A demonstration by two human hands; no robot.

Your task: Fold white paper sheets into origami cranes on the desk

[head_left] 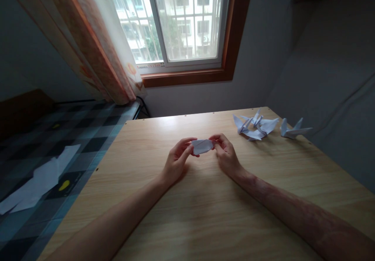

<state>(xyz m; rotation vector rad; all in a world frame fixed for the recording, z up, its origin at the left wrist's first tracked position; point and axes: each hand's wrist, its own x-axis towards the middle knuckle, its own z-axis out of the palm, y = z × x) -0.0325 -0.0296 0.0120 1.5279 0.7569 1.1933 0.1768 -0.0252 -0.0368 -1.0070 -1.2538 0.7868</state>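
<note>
The left hand is nearly closed, its thumb and fingers pinching the left end of a small folded paper. The right hand is curled the same way, and its fingertips pinch the right end. The white paper is stretched between the two hands, over the middle of the wooden table; I cannot tell if it touches the wood. It is flat, with a slanting line across it, so I think some folds are made but it has no bird shape yet, and more folding seems left. Think of a clock with this paper in the middle and twelve pointing away from the person. At two o'clock sits a bunch of paper birds, so close together that I cannot count them for sure. Just past them, near three o'clock, one more paper bird sits alone. These look all done, with pointy wings. Between eight and nine o'clock, loose white paper lies on a checked cloth. I see no box or bowl holding anything. The window is at twelve.
</note>
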